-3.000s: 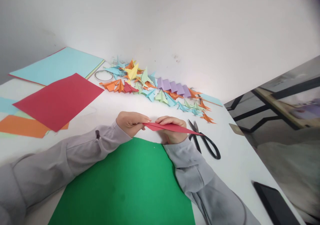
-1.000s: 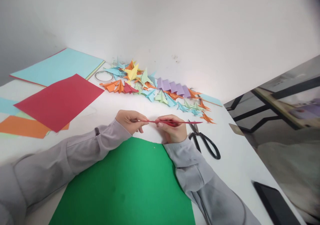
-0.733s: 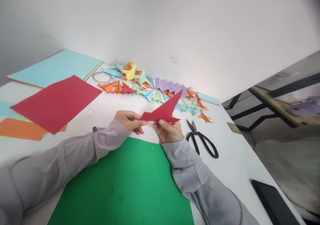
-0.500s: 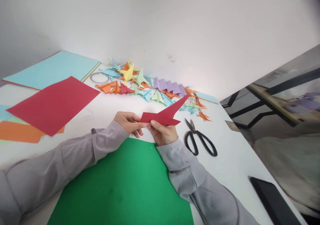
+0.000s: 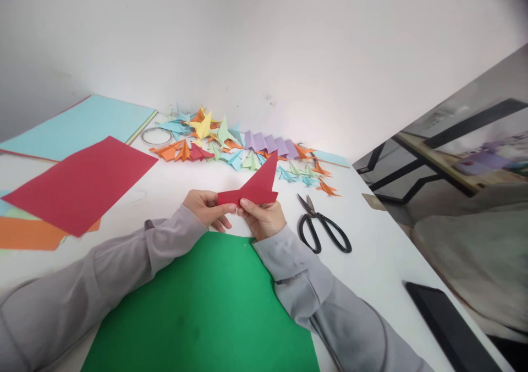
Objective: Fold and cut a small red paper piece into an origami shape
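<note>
A folded piece of red paper (image 5: 258, 185) is held up between both hands, its pointed flap rising toward the upper right. My left hand (image 5: 208, 208) pinches the paper's left end between thumb and fingers. With its thumb across the lower edge, my right hand (image 5: 263, 215) grips the middle and right part; the fingers behind the paper are partly hidden. Just below the hands lies a large green sheet (image 5: 202, 306), partly covered by my forearms. Black-handled scissors (image 5: 319, 223) rest to the right of my right hand, blades slightly apart.
Several folded paper shapes (image 5: 202, 125) in many colours lie along the wall, beside a wire ring (image 5: 156, 136). Red (image 5: 88, 182), blue (image 5: 78, 124) and orange (image 5: 33, 233) sheets are at the left. A black phone-like slab (image 5: 449, 322) sits near the table's right edge.
The red paper's pointed flap now stands steeper and looks broader; before, it slanted further right. Both hands keep hold of the paper. The whole view has shifted slightly.
</note>
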A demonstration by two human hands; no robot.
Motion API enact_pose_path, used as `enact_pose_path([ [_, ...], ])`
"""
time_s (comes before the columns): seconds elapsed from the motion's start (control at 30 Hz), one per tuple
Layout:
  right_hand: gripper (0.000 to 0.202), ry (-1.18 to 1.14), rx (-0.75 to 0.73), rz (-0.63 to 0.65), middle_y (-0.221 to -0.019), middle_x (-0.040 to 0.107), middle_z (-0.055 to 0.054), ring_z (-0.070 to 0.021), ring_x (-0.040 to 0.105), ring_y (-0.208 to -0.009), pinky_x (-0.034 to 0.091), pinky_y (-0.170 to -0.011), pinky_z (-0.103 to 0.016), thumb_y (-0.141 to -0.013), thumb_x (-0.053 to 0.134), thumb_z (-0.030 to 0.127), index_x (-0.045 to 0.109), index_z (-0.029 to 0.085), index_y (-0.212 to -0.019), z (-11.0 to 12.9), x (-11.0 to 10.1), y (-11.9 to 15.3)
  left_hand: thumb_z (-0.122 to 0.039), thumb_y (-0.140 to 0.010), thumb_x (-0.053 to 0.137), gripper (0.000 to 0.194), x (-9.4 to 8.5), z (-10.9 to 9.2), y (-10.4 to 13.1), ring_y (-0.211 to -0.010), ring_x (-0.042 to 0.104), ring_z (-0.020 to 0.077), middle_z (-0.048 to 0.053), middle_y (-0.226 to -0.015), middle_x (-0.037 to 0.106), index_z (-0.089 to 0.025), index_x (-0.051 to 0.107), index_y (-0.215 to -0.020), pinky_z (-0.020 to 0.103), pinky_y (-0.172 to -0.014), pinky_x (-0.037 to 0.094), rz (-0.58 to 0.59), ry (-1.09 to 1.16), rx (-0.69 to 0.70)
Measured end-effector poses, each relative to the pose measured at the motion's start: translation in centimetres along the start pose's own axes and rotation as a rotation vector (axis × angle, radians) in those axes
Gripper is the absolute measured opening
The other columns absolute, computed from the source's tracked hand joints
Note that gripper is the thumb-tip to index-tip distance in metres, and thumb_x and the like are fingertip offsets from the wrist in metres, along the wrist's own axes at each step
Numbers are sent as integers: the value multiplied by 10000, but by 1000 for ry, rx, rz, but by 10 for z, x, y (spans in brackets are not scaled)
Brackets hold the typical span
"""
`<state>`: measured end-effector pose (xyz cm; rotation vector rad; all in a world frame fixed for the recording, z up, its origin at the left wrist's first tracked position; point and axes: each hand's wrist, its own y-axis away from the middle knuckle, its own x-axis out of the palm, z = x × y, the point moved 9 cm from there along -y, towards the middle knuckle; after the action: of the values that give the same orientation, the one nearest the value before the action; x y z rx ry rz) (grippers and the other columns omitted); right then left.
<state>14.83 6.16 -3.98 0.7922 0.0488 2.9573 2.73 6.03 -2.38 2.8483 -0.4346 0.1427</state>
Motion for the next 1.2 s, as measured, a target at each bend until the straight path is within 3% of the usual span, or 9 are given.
enact_pose_path([
  [0.23,212,-11,7,-43,-502,661,-1,-107,567,-425,496,-462,-244,-465,829,285,694,164,-574,-2,-6,-3,-344,-586,744,235,0,14,-4,-370,588,139,33,-423,622,-123,694,-650,211,-378,478,36,-25,-65],
  [0.37,134,319,-220,-24,-512,656,-5,-140,582,-476,486,-499,-278,-560,781,281,690,184,-552,22,-7,1,-278,-500,793,349,-10,1,-7,-652,678,195,65,-733,725,-138,712,-809,308,-615,570,-51,6,174],
  [0.43,65,549,-414,18,-643,696,-16,-164,618,-592,499,-586,-298,-612,749,249,718,211,-656,41,2,10,-245,-512,786,423,-12,-16,-5,-813,672,212,81,-926,717,-166,702,-919,351,-772,549,-57,-37,390],
  [0.5,62,710,-564,120,-725,708,-24,-176,633,-664,502,-642,-308,-680,694,239,725,231,-733,51,17,19,-213,-495,793,385,-13,-34,2,-949,633,235,95,-989,701,-176,716,-870,379,-906,482,-57,-177,614],
  [0.7,123,820,-659,300,-745,709,-40,-161,647,-666,504,-624,-274,-767,588,259,705,220,-762,49,37,31,-204,-573,754,277,-4,-45,11,-879,654,223,98,-954,708,-191,729,-849,344,-829,514,59,-354,763],
  [0.83,99,790,-604,329,-708,694,-31,-158,632,-644,491,-603,-267,-745,616,265,698,209,-741,46,40,31,-194,-597,735,181,-2,-47,17,-833,658,206,78,-902,718,-194,739,-778,313,-781,521,6,-265,723],
  [0.97,115,766,-507,243,-585,629,2,-133,549,-535,441,-523,-258,-709,656,304,686,203,-661,44,36,28,-217,-616,726,143,2,-42,15,-753,668,211,49,-804,730,-195,743,-756,324,-707,542,25,-127,575],
  [1.07,160,682,-398,187,-538,605,13,-116,495,-485,414,-483,-252,-647,715,337,664,195,-594,36,29,24,-235,-577,753,132,-8,-30,7,-691,671,209,36,-728,730,-180,735,-696,332,-661,554,-63,-42,410],
  [1.2,196,417,-180,232,-588,647,18,-122,546,-512,457,-513,-256,-624,734,372,674,211,-719,13,25,17,-266,-538,779,198,-18,-17,0,-694,670,206,40,-736,730,-159,727,-696,334,-668,554,-146,46,275],
])
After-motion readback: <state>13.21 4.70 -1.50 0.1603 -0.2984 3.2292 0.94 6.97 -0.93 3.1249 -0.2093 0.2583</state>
